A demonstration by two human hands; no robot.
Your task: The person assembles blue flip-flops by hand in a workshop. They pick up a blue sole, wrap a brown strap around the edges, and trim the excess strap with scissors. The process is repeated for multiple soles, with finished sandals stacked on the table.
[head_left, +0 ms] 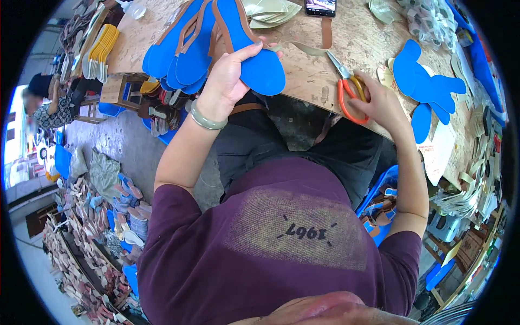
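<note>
My left hand [230,76] is closed on a blue insole [264,73] with brown trim along its edge, thumb on top. From that insole a thin beige strip [307,50] runs right, toward the tip of a pair of scissors [342,70]. My right hand [382,100] grips the scissors by their orange handles, blades pointing away and to the left. Whether the blades touch the strip I cannot tell. Left of my left hand, several more blue insoles with brown trim [189,62] lie overlapped at the table edge.
The wooden table [309,81] holds a phone [320,7], a stack of pale pieces [271,12], plain blue insoles [414,76] and yellow insoles [102,47]. Below right stands a blue crate [382,203] with sandals. At far left, a person [49,105] sits beside heaped shoe parts [81,233].
</note>
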